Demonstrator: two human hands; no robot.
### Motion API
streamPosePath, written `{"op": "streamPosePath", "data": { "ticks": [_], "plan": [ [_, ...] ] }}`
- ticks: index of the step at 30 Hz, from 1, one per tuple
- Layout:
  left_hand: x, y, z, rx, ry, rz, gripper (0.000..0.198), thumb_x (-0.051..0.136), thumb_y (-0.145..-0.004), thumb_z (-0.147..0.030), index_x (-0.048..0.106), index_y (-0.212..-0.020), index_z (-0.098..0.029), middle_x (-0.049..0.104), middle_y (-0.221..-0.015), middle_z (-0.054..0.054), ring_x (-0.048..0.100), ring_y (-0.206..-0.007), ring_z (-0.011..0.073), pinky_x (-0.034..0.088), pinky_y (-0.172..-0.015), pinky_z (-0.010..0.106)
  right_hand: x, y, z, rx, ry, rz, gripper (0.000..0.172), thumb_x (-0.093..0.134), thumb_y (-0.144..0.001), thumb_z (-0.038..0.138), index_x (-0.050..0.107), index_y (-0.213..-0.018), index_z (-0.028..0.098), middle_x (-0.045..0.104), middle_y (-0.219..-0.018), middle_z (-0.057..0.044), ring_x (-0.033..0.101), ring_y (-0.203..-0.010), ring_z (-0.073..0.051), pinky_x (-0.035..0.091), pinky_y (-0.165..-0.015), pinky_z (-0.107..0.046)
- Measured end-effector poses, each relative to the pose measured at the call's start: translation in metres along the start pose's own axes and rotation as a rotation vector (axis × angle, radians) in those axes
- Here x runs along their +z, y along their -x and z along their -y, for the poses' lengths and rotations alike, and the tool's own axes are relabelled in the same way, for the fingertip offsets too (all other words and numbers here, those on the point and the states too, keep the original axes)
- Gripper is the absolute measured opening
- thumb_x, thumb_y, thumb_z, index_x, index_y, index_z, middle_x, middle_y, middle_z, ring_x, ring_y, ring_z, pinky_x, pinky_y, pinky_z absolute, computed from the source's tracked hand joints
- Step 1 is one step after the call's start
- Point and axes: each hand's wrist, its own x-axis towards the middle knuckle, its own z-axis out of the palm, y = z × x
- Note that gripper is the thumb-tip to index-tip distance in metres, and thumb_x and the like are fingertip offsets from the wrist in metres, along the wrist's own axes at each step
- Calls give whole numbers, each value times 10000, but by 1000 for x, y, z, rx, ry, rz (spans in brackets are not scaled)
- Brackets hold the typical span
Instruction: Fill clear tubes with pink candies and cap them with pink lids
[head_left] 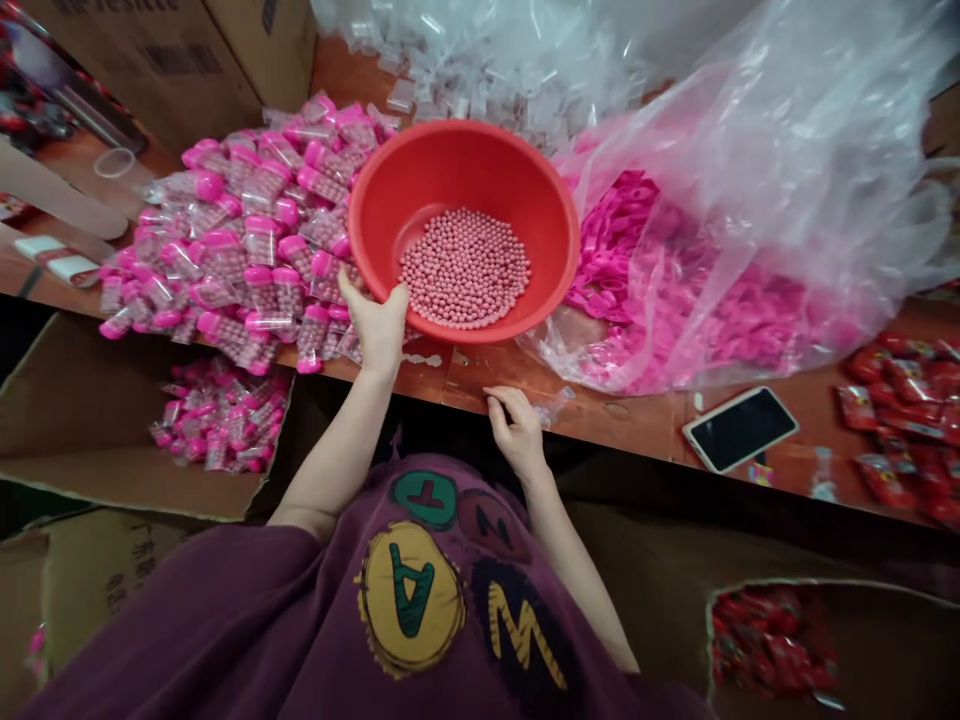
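A round red plastic basin (450, 150) sits tilted toward the person near the edge of the wooden tabletop (480, 375), its near rim gripped by the left hand (379, 325). Inside, a mound of small, round, matte pink beads (463, 268) has gathered in the lower part of the basin, covering most of its floor. The beads lie loose, with a band of bare red wall above them.

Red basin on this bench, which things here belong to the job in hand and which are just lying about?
Part of the job: left hand gripping the red plastic basin; pink beads in it; pink-capped clear bottles; right hand at the bench edge.

Lying about: smartphone; red packets.
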Motion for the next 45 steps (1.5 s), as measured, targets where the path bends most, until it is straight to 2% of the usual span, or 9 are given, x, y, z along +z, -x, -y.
{"op": "streamPosePath", "data": {
  "ticks": [5,12,17,21,24,28,32,41,45],
  "plan": [
    [-5,10,-6,-240,208,-40,516,649,-706,-172,624,-1221,-145,765,-1194,121,738,-982,192,636,-970,351,-1,0,2,4,-19,-20,255,555,-1054,285,786,-1071,180,823,-1017,-124,772,-976,-229,637,-910,-427],
    [-2,22,-7,-181,250,-91,652,608,-645,-171,613,-1297,-165,761,-1207,84,732,-981,164,610,-1007,318,-6,-1,4,66,-109,-43,202,603,-1034,264,799,-1044,214,825,-991,-94,786,-931,-224,662,-864,-407],
    [-1,-4,-5,-161,147,32,680,643,-654,-157,579,-1331,-175,740,-1276,107,736,-1033,197,637,-986,342,-55,-18,16,292,-350,-88,205,629,-1038,280,813,-1125,294,813,-891,-22,737,-668,-147,637,-645,-292],
    [-7,-19,-15,-142,60,156,794,688,-702,-159,533,-1477,-233,672,-1457,105,701,-1283,268,593,-1148,425,-111,-83,27,140,-347,-138,268,645,-1033,248,816,-1205,362,817,-920,-20,730,-678,-153,616,-595,-285],
    [-10,-17,-28,-267,-89,170,838,727,-782,-221,477,-1580,-279,590,-1575,104,618,-1437,312,521,-1245,480,-126,-153,30,3,-190,-35,311,674,-1002,194,794,-1237,359,816,-945,-24,772,-797,-181,646,-671,-302],
    [-13,-9,-31,-411,-271,162,885,735,-845,-299,377,-1655,-298,539,-1615,122,562,-1499,333,433,-1311,538,-105,-227,29,-134,-82,208,233,655,-1008,168,766,-1177,283,805,-946,-27,780,-821,-163,654,-731,-275],
    [-15,-12,-41,-424,-386,232,871,733,-888,-370,338,-1663,-318,548,-1591,128,499,-1558,341,377,-1342,562,-81,-265,29,-145,-83,326,162,630,-1040,224,754,-1144,230,814,-964,-49,781,-857,-170,651,-779,-298],
    [-31,-37,-96,-639,-453,305,827,686,-956,-491,316,-1663,-274,573,-1568,185,735,-1249,322,640,-1055,501,-57,-421,-32,241,-35,-22,355,526,-1013,360,763,-1192,166,829,-1068,-102,761,-915,-204,631,-886,-376],
    [-39,-81,-111,-434,-553,242,480,634,-992,-437,607,-1425,-232,641,-1457,168,731,-1192,293,624,-1037,483,-17,-480,-56,353,217,229,429,468,-1011,249,735,-1301,79,799,-1256,-179,754,-1094,-224,601,-1019,-386]
  ]
}}
